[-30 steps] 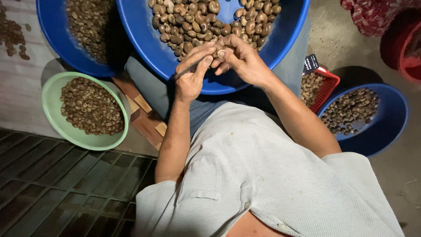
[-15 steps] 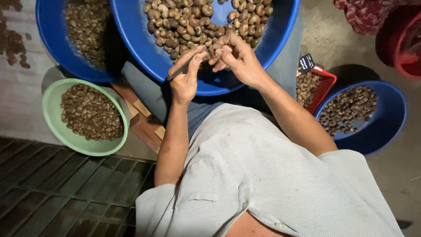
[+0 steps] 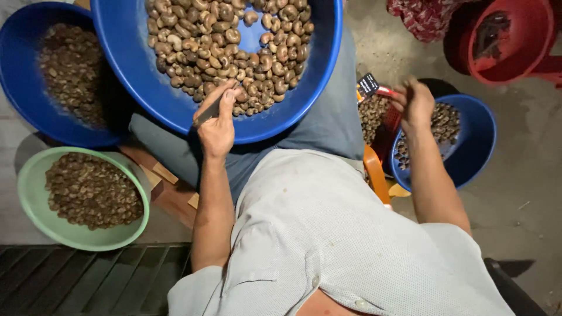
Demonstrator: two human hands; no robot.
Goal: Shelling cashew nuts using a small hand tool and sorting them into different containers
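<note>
The left hand (image 3: 216, 126) grips a small knife (image 3: 206, 114) at the near rim of the big blue basin (image 3: 126, 88) of nuts (image 3: 228, 44), blade slanting up toward the nuts. Right of that basin, the blurred right hand (image 3: 414, 102) hovers over a smaller blue bowl (image 3: 477, 146); I cannot tell its grip.

Concrete floor (image 3: 527, 169), green bowl (image 3: 26, 193) (full), blue basin (image 3: 477, 146)
</note>
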